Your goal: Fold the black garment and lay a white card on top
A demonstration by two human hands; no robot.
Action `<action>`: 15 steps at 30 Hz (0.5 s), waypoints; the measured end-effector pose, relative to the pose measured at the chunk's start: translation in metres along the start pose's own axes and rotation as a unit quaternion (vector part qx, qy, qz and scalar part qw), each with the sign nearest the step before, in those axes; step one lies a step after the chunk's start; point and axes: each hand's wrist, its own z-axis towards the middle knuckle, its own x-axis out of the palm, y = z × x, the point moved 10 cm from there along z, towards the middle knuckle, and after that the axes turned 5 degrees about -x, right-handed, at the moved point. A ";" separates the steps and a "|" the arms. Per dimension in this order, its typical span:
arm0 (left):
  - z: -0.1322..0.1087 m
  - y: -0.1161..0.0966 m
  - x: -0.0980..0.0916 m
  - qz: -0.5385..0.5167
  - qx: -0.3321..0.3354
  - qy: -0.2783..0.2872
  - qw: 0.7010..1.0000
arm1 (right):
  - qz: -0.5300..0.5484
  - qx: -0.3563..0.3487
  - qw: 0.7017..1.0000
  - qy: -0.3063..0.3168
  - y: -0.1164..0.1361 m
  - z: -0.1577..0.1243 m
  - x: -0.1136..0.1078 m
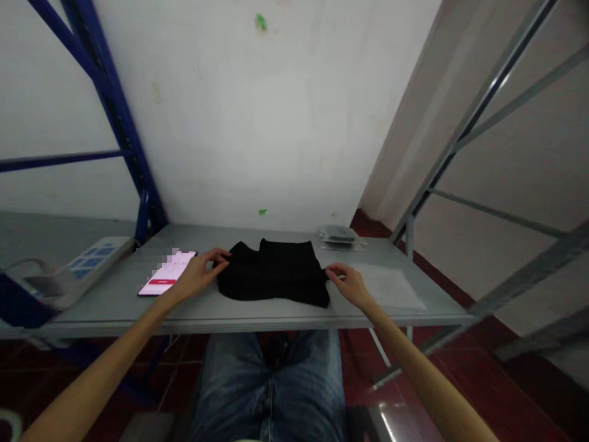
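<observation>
Your left hand point(197, 274) rests on the grey table point(115, 299), with its fingertips reaching the left edge of the black garment point(273, 275). The fingers are curled loosely and touch the cloth near its upper left corner, but from this angle you cannot tell whether they pinch the fabric or only press against it. Your right hand point(350, 283) sits at the opposite side, its fingertips meeting the garment's right edge about halfway down. The thumb and fingers there are bent towards each other, and again it is not clear whether any cloth is caught between them.

The garment lies flat in the middle of the table, directly between your two hands, folded into a rough rectangle with two small humps along its far edge. Its near edge runs close to the front lip of the table, above your jeans point(271, 383).

Just beside your left hand, on its outer side, a phone point(166, 274) lies face up with a lit pink screen. Farther left sits a white power strip point(89, 261). On the outer side of your right hand a clear plastic bag point(393, 287) lies flat on the table, and behind it, near the wall, is a small stack of clear packets point(340, 237)
</observation>
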 end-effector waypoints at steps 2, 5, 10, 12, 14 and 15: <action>0.019 0.009 0.003 -0.004 -0.042 -0.014 0.999 | -0.031 0.023 0.999 -0.018 -0.006 0.023 0.004; 0.037 0.014 0.014 0.066 -0.060 -0.027 0.996 | -0.096 0.062 0.993 -0.022 -0.016 0.044 0.020; 0.021 0.016 0.020 0.242 -0.048 -0.102 0.964 | -0.170 0.088 0.981 -0.017 -0.021 0.038 0.037; 0.011 0.026 0.020 0.266 -0.078 -0.102 0.955 | -0.209 0.062 0.975 -0.047 -0.010 0.033 0.030; 0.006 0.035 0.018 0.260 -0.104 -0.088 0.956 | -0.248 0.014 0.965 -0.082 0.015 0.031 0.025; 0.006 0.039 0.017 0.249 -0.115 -0.083 0.958 | -0.258 -0.016 0.962 -0.091 0.031 0.031 0.026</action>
